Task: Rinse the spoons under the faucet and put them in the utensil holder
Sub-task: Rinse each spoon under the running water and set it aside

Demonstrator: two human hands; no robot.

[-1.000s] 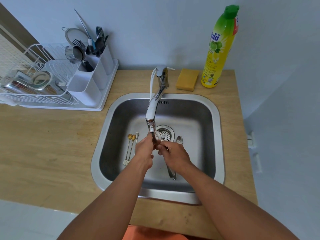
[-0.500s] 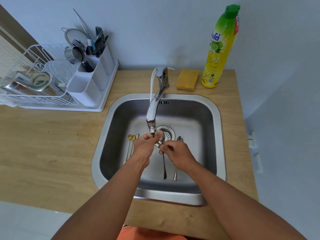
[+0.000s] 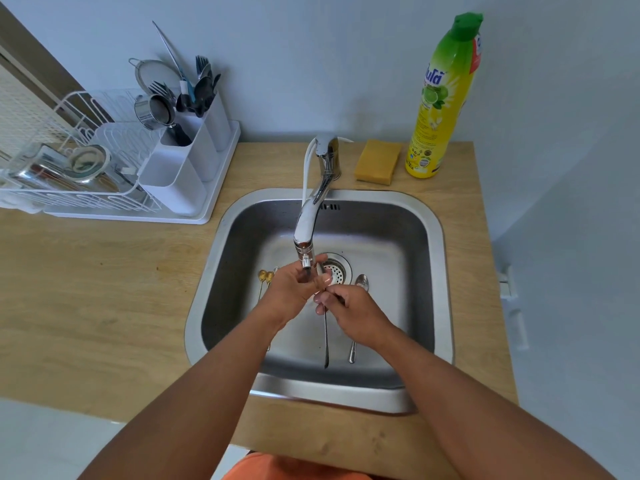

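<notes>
Both of my hands meet right under the tip of the chrome faucet [image 3: 308, 220], over the steel sink [image 3: 204, 306]. My right hand [image 3: 356, 317] pinches a long steel spoon [image 3: 326, 341] near its neck, and the handle points down toward me. My left hand [image 3: 292, 291] curls its thumb and fingers round the spoon's bowl, which is hidden. A second steel spoon [image 3: 362, 282] lies on the sink floor beside the drain. Two small gold spoons [image 3: 264, 275] lie at the left, partly behind my left hand. The white utensil holder [image 3: 180, 181] stands at the back left.
A white dish rack [image 3: 69, 199] with metal dishes adjoins the holder, which has forks, dark utensils and a small strainer in it. A yellow sponge [image 3: 377, 162] and a tall green-yellow soap bottle [image 3: 440, 98] stand behind the sink. The wooden counter [image 3: 86, 289] stretches left.
The held spoon's handle swung from slanting under my right hand to pointing straight toward me. Both hands stayed under the faucet tip, shifting only slightly.
</notes>
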